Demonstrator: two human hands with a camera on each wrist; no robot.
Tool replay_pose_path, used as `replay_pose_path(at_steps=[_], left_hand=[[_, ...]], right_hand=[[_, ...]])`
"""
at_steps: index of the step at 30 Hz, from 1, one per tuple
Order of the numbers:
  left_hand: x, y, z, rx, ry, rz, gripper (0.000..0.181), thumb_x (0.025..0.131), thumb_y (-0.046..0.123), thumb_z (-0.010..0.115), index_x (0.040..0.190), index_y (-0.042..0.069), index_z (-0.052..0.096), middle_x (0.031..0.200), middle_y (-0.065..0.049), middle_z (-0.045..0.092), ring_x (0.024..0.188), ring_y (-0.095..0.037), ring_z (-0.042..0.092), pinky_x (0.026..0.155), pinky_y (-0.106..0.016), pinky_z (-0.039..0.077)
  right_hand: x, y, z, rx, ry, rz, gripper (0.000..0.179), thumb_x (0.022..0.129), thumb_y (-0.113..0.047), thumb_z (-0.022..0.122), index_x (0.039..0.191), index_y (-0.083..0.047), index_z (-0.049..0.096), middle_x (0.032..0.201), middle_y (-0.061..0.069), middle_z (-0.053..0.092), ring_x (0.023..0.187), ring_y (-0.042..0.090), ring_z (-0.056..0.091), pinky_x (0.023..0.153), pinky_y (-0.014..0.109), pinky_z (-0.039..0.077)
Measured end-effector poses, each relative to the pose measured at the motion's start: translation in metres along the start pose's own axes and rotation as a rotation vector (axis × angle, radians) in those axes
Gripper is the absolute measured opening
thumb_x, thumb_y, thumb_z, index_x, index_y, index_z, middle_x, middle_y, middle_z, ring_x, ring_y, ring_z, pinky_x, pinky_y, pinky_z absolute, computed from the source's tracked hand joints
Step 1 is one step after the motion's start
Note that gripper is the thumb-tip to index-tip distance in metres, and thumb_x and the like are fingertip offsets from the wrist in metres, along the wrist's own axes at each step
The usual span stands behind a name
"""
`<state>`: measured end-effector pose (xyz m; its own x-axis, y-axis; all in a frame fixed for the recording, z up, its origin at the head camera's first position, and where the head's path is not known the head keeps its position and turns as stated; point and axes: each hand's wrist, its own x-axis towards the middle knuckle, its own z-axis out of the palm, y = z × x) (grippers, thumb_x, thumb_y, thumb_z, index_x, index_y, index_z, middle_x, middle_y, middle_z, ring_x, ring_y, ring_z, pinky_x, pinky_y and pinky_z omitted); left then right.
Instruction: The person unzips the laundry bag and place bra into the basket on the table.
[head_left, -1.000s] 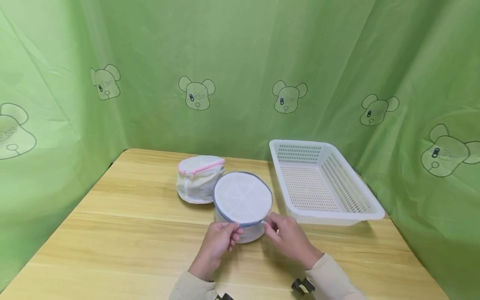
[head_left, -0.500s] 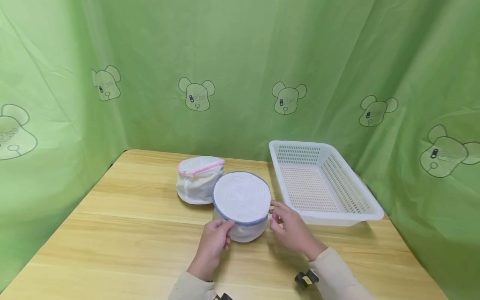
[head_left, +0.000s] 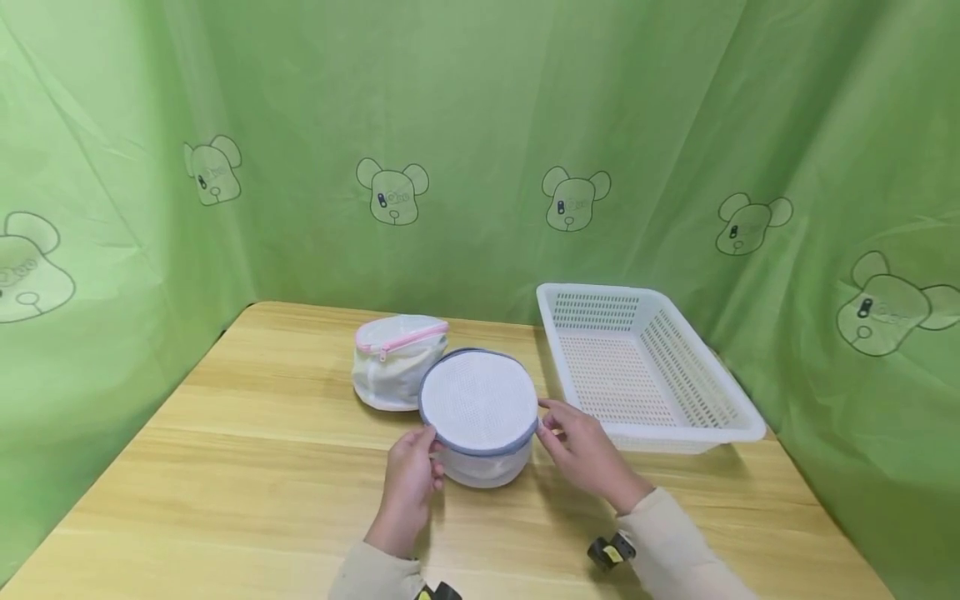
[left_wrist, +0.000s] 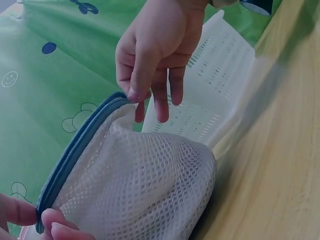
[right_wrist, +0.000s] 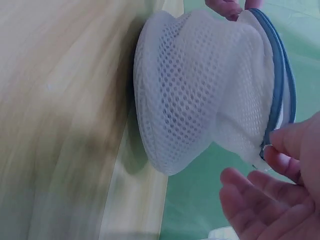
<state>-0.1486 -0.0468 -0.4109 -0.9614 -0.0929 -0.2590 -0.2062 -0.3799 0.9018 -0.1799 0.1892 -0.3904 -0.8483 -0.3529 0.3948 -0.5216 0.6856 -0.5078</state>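
A round white mesh laundry bag (head_left: 480, 400) with a blue-grey zipper round its top stands on the table in the head view. My left hand (head_left: 407, 479) pinches the zippered rim at the bag's left front. At the right side, my right hand (head_left: 585, 450) pinches the rim between thumb and index finger. In the right wrist view the zipper (right_wrist: 276, 75) runs between both hands, with a narrow gap along it near my right thumb. The mesh wall (left_wrist: 150, 175) sags and creases below the zipper in the left wrist view.
A second white mesh bag (head_left: 397, 375) with a pink zipper stands just behind and left of the first. To the right is a white perforated plastic basket (head_left: 678, 432). The wooden table (head_left: 247, 483) is backed by a green curtain (head_left: 480, 100) with bear-head prints.
My left hand has shifted left along the rim. My right hand has moved from the front right round to the right side. The blue-zippered bag has shifted slightly left.
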Motion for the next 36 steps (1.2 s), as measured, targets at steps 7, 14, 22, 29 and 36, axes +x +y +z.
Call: replay_pose_path(at_steps=[7, 14, 22, 29, 36], left_hand=[[-0.004, 0.0, 0.004, 0.056, -0.122, -0.004, 0.008, 0.09, 0.01, 0.055, 0.089, 0.003, 0.053, 0.078, -0.002, 0.052, 0.056, -0.008, 0.044, 0.046, -0.017, 0.038], [-0.009, -0.005, 0.009, 0.136, -0.319, 0.002, 0.012, 0.089, 0.014, 0.066, 0.088, 0.003, 0.063, 0.073, 0.002, 0.06, 0.057, -0.007, 0.046, 0.05, -0.017, 0.038], [-0.012, -0.008, 0.01, 0.15, -0.415, 0.01, 0.028, 0.091, 0.016, 0.066, 0.111, -0.003, 0.062, 0.078, 0.003, 0.065, 0.061, -0.008, 0.048, 0.053, -0.018, 0.039], [-0.011, -0.005, 0.008, 0.178, -0.268, 0.025, 0.047, 0.091, 0.021, 0.067, 0.125, -0.007, 0.048, 0.078, 0.0, 0.054, 0.065, -0.012, 0.047, 0.054, -0.021, 0.04], [-0.004, -0.001, 0.008, 0.063, 0.101, 0.125, 0.04, 0.099, 0.036, 0.053, 0.112, -0.001, 0.049, 0.079, -0.002, 0.047, 0.064, -0.013, 0.045, 0.051, -0.022, 0.042]], right_hand=[[0.002, -0.009, -0.001, -0.021, -0.012, 0.06, 0.048, 0.092, -0.011, 0.064, 0.135, 0.005, 0.048, 0.128, 0.022, 0.057, 0.098, 0.031, 0.065, 0.079, 0.039, 0.056], [0.003, -0.025, -0.001, -0.04, -0.05, -0.005, 0.06, 0.086, -0.024, 0.073, 0.137, -0.002, 0.049, 0.14, 0.021, 0.048, 0.115, 0.038, 0.056, 0.088, 0.049, 0.052], [0.001, -0.031, 0.006, -0.102, -0.105, -0.178, 0.044, 0.078, -0.035, 0.079, 0.114, -0.012, 0.068, 0.138, 0.019, 0.05, 0.124, 0.042, 0.047, 0.099, 0.058, 0.041], [0.004, -0.026, 0.009, -0.075, -0.065, -0.188, 0.022, 0.083, -0.026, 0.075, 0.099, -0.01, 0.07, 0.13, 0.019, 0.057, 0.116, 0.039, 0.056, 0.099, 0.055, 0.043], [0.005, -0.021, 0.008, -0.047, -0.051, -0.148, 0.016, 0.082, -0.025, 0.076, 0.091, -0.014, 0.067, 0.128, 0.015, 0.059, 0.113, 0.035, 0.058, 0.097, 0.055, 0.044]])
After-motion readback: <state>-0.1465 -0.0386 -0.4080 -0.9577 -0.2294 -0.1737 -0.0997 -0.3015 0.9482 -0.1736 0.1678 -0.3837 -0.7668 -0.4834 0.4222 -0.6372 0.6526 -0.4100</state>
